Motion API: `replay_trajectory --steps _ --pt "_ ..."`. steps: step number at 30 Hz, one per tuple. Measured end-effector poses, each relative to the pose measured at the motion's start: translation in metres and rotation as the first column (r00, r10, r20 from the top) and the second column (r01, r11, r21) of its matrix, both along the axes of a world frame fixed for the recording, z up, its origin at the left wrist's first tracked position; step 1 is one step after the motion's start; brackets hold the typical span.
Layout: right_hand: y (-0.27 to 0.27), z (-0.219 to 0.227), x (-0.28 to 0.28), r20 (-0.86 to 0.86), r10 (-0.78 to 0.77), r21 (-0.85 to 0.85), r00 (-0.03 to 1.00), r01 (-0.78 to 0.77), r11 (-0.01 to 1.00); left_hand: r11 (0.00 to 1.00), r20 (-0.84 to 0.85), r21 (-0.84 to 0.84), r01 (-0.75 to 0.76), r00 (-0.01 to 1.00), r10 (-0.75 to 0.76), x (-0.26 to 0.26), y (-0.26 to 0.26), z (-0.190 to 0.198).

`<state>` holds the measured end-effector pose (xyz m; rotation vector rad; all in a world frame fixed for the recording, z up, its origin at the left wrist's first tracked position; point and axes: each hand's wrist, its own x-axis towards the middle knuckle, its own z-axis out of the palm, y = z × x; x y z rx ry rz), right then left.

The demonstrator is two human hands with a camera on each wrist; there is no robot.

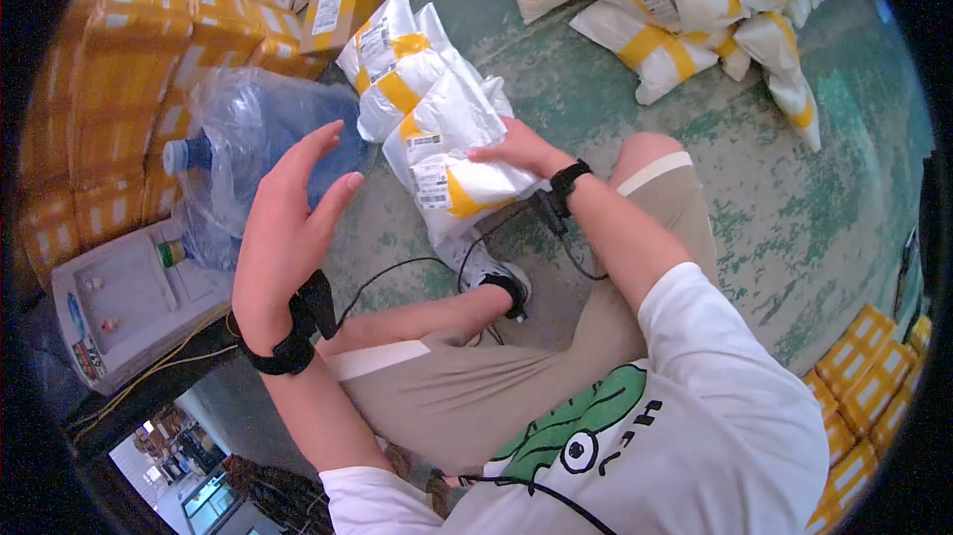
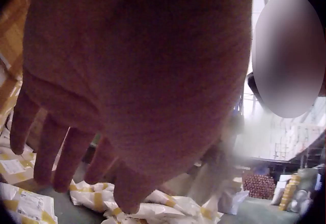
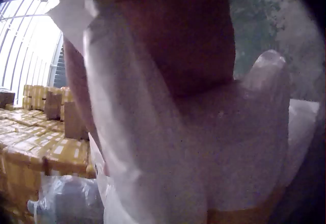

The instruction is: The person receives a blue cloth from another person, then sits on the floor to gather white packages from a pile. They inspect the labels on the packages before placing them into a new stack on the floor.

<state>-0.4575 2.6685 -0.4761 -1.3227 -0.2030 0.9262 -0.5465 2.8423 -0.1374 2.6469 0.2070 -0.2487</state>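
My right hand (image 1: 528,150) holds a white mailer bag (image 1: 476,138) with yellow tape and printed labels by its right side, thumb over the top. In the right wrist view the white bag (image 3: 137,147) fills the front and hides most of the fingers. Beneath and beyond it lie more white mailer bags (image 1: 382,49) in a short pile on the floor. My left hand (image 1: 288,222) is raised left of the pile with its fingers extended and nothing in them. The left wrist view shows its palm (image 2: 137,81) from close up.
A large blue water jug (image 1: 243,118) in clear plastic lies at the left, by a grey tray (image 1: 139,287). Yellow-taped boxes (image 1: 139,59) are stacked behind it. Another heap of mailer bags (image 1: 675,14) lies back right. Black cables (image 1: 397,262) run near the legs.
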Motion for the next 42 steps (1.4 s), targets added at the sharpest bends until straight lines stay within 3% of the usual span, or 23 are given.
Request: replay_trajectory --steps 5,8,13,17,18,19,21,22,23,25,26,27,29,34,42 --pt "-0.001 -0.014 0.005 0.058 0.023 -0.027 0.998 -0.021 0.999 0.998 -0.019 -0.047 -0.047 0.999 0.046 0.006 -0.011 -0.003" --pt "-0.004 -0.014 0.007 0.106 -0.032 -0.133 0.994 0.046 0.990 0.998 -0.030 -0.034 -0.045 0.999 0.044 0.004 -0.001 -0.002" --pt "-0.020 -0.003 0.019 -0.173 -0.135 -0.102 0.976 0.119 0.988 0.999 0.031 0.042 0.026 0.999 -0.027 -0.007 0.008 -0.010" --pt "-0.022 -0.004 0.021 -0.143 -0.164 -0.175 0.976 0.138 0.975 1.000 0.025 0.024 0.013 1.000 -0.013 -0.012 0.014 -0.012" --pt "-0.022 -0.010 0.020 -0.165 -0.103 -0.073 0.981 0.092 0.993 0.999 0.037 0.030 0.027 0.999 -0.028 -0.012 0.016 -0.013" --pt "-0.022 -0.014 0.021 -0.163 -0.097 -0.075 0.982 0.085 0.994 0.999 0.049 0.035 0.041 0.998 -0.042 -0.012 0.018 -0.013" --pt "-0.023 -0.019 0.025 -0.355 -0.129 -0.010 0.926 0.135 0.991 1.000 0.041 0.024 0.016 0.999 -0.017 -0.013 0.019 -0.011" --pt "-0.023 -0.018 0.033 -0.488 -0.041 0.122 0.872 0.114 0.986 1.000 0.030 0.015 -0.005 1.000 0.004 -0.014 0.019 -0.010" --pt "-0.027 -0.017 0.033 -0.485 -0.036 0.123 0.874 0.108 0.986 1.000 0.033 0.015 -0.010 0.999 0.010 -0.014 0.019 -0.008" --pt "-0.034 0.055 0.030 -0.630 -0.350 -0.135 0.694 0.345 0.929 0.995 -0.055 -0.030 -0.093 0.994 0.091 -0.015 0.019 -0.005" --pt "-0.034 -0.004 0.036 -0.664 -0.064 0.169 0.745 0.232 0.958 0.995 -0.054 -0.029 -0.100 0.994 0.099 -0.016 0.024 -0.007" --pt "-0.027 -0.006 0.033 -0.661 -0.060 0.169 0.748 0.226 0.959 0.996 -0.030 -0.029 -0.079 0.996 0.078 -0.019 0.028 -0.012" --pt "-0.015 -0.009 0.029 -0.602 0.007 0.346 0.798 0.253 0.903 0.997 0.001 -0.031 -0.067 0.998 0.067 -0.023 0.035 -0.015" --pt "-0.011 -0.008 0.021 -0.569 0.068 0.327 0.819 0.150 0.933 0.998 -0.015 0.056 -0.010 1.000 0.010 -0.031 0.032 -0.012" --pt "-0.007 -0.001 0.012 -0.519 0.121 0.266 0.846 0.026 0.964 1.000 0.004 0.002 -0.021 1.000 0.021 -0.028 0.028 -0.011"
